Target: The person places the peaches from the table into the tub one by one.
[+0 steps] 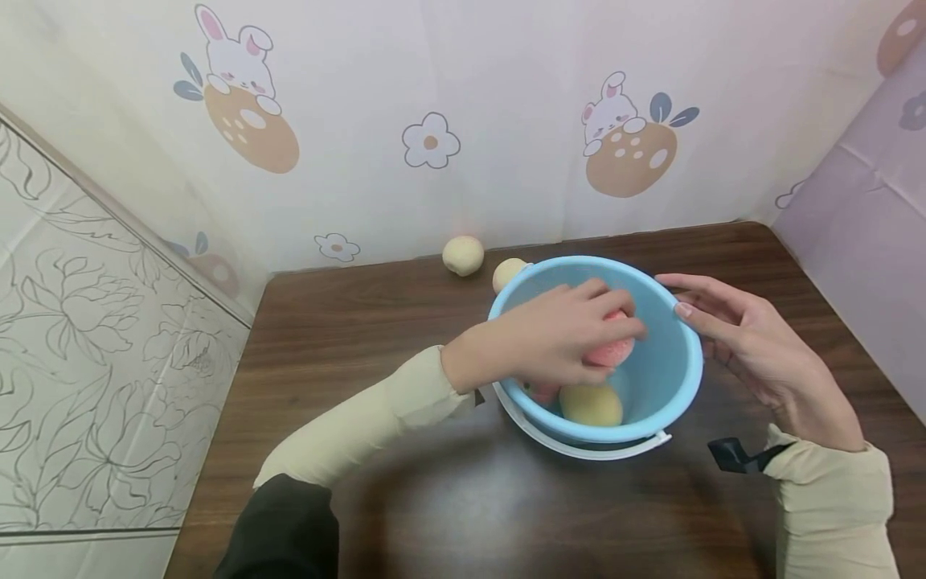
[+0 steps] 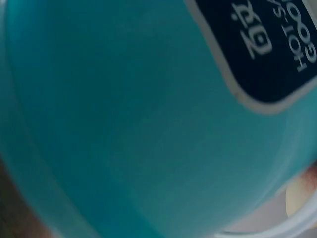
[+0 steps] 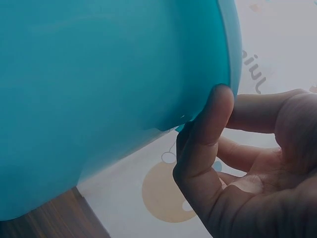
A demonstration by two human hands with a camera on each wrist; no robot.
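On head cam I see L hand (image 1: 560,334) gripping pink round obj (image 1: 611,351) inside blue bucket (image 1: 669,394), R of frame ctr; yellow fruit (image 1: 595,405) just below. R hand (image 1: 767,342) pinching bucket rim, frame R.

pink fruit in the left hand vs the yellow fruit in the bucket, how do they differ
Colour: the pink fruit is pinkish red, while the yellow fruit is pale yellow. State: the pink fruit is gripped by the left hand, whereas the yellow fruit lies low inside the blue bucket, not gripped. Both look rounded.
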